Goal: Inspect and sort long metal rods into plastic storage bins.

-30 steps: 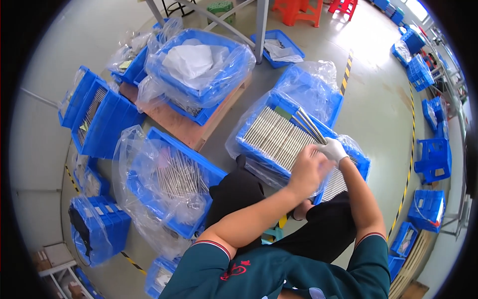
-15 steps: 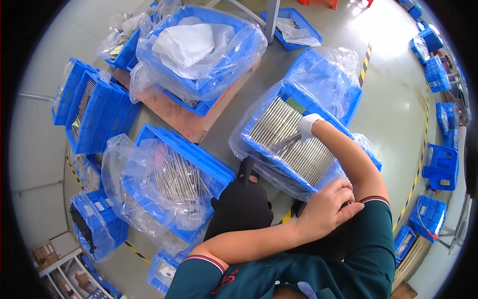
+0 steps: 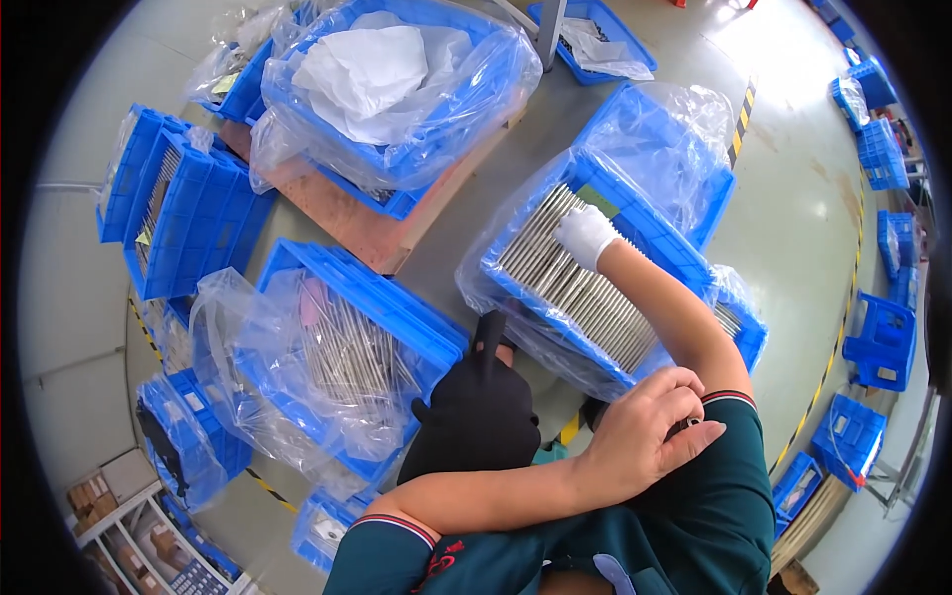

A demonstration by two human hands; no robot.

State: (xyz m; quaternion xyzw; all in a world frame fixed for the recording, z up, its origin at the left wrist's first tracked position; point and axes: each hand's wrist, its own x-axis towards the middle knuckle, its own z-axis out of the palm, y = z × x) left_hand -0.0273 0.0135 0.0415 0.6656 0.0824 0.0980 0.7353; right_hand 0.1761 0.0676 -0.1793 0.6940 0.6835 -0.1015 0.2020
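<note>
My right hand (image 3: pixel 585 236), in a white glove, rests on a row of slim metal rods (image 3: pixel 620 322) in a plastic-lined blue crate (image 3: pixel 635 203). Its fingers curl down over rods near the crate's far left end; the fingertips are hidden. The rods lie side by side, close together. My bare left hand (image 3: pixel 645 426) is held near my right upper arm, fingers bent in and thumb stretched toward the right. Something small and dark shows between thumb and fingers, too little to name.
At left, another lined blue crate (image 3: pixel 263 347) holds loosely piled rods (image 3: pixel 352 347). A crate with white sheeting (image 3: pixel 362 79) stands on a reddish board (image 3: pixel 342 223). Further blue crates (image 3: pixel 188 213) are stacked at the far left. My black-clad knee (image 3: pixel 471 416) is between the two rod crates.
My right hand has moved left and slightly away over the row. The rods that slanted out from it now no longer show apart from the row. My left hand has barely shifted.
</note>
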